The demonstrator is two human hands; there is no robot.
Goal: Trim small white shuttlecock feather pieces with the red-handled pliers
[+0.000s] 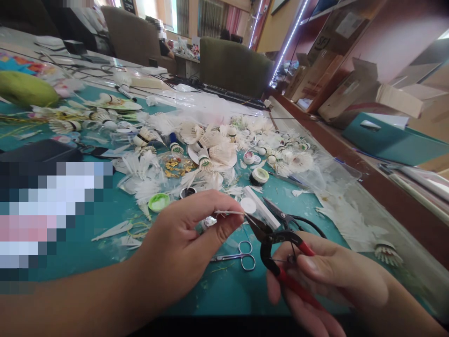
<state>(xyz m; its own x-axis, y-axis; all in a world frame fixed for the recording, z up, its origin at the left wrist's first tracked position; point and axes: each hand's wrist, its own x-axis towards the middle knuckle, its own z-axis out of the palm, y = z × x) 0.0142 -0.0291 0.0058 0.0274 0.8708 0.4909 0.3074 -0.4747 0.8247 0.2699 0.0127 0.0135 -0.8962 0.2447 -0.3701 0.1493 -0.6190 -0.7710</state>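
Observation:
Between the thumb and fingers of my left hand (191,229) is a thin white feather piece (226,213), seen nearly edge-on. My right hand (326,267) grips red-handled pliers (260,229), whose pointed dark jaws reach to the tip of the feather piece at my left fingertips. Whether the jaws close on it is too small to tell. Below the pliers' jaws, small silver scissors (242,256) lie on the green mat (224,292). Black-handled scissors (284,215) rest just behind the pliers.
Several shuttlecocks (224,152) and loose white feathers (142,175) crowd the mat's middle. Gold sequins (178,166), a green pot (159,202) and a pale-green jar (259,176) stand among them. A long white box (261,206) lies behind my hands. Cardboard boxes (354,100) line the right side.

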